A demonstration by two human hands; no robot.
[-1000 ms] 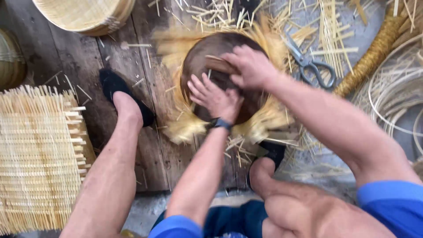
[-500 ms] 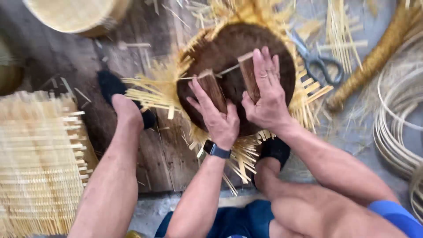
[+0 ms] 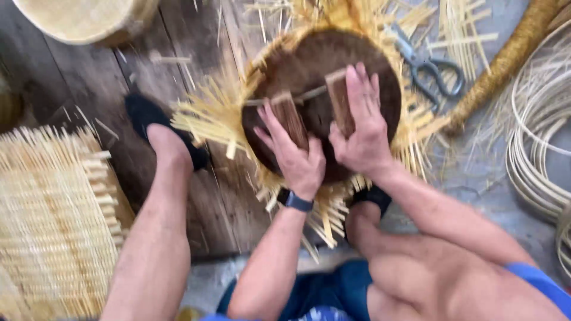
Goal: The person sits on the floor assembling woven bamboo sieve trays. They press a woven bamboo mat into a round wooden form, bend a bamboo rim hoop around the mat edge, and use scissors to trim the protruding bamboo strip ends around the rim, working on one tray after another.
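A round dark wooden form (image 3: 309, 65) lies on the floor between my feet, ringed by pale bamboo strips (image 3: 208, 116) that stick out all around it. Two short wooden bars (image 3: 291, 119) lie across its top. My left hand (image 3: 297, 157), with a dark watch at the wrist, presses flat on the left bar. On the right bar rests my right hand (image 3: 363, 128), fingers stretched forward over the form. Neither hand grips anything.
A woven bamboo mat (image 3: 56, 220) lies at the left. A round woven basket (image 3: 83, 18) sits top left. Scissors (image 3: 431, 68) lie right of the form, near a rope-like bundle (image 3: 505, 59) and coiled cane (image 3: 538, 137). My dark-shod feet (image 3: 154, 125) flank the form.
The view has shifted closer and both hands have slid from the middle of the form onto the two wooden bars, pressing down. The form looks slightly turned.
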